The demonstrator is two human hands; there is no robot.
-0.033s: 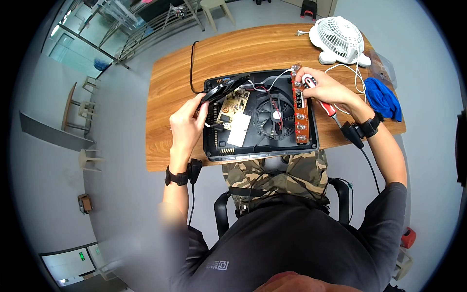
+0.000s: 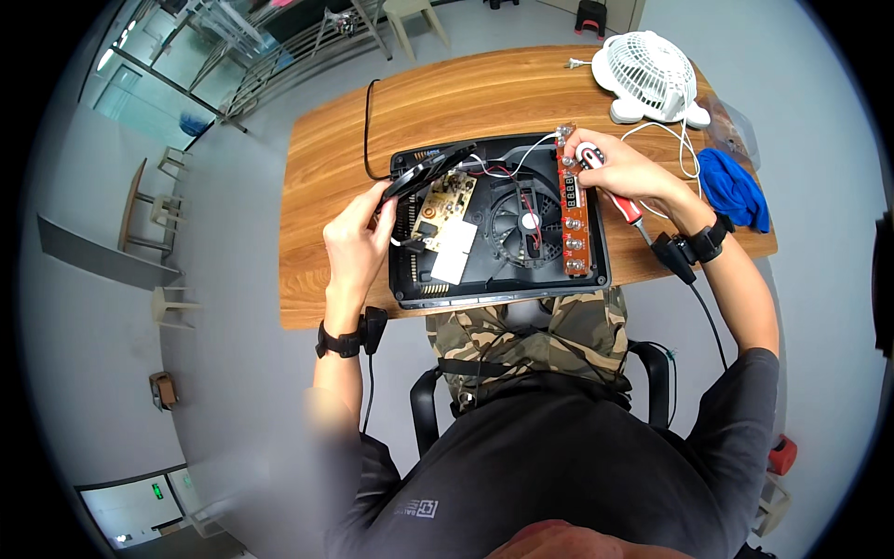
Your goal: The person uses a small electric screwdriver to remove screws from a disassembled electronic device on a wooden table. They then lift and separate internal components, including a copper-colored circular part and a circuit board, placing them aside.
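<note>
A black open housing (image 2: 475,286) with a fan (image 2: 507,224) inside lies at the near edge of the table. My left hand (image 2: 358,233) pinches a black, flat, disc-like part (image 2: 428,173), tilted above the housing's left side. Beneath it sit a tan circuit board (image 2: 430,212) and a silvery-white plate (image 2: 453,253). My right hand (image 2: 629,170) grips the upper part of a long orange-red circuit board (image 2: 577,244) with a digit display, standing along the housing's right side. The same hand also keeps a red-and-white screwdriver (image 2: 626,207) in its palm, the shaft pointing back toward my wrist.
White wires (image 2: 535,149) run from the long board into the housing. On the wooden table (image 2: 447,88), a white fan (image 2: 652,74) with its cord stands far right, near a blue cloth (image 2: 733,191) and a clear plastic bag (image 2: 731,126). A black cord (image 2: 367,126) lies at the left.
My left hand and the black disc-like part have shifted very slightly left. The tan board and the plate have also moved a little left. My right hand looks unchanged.
</note>
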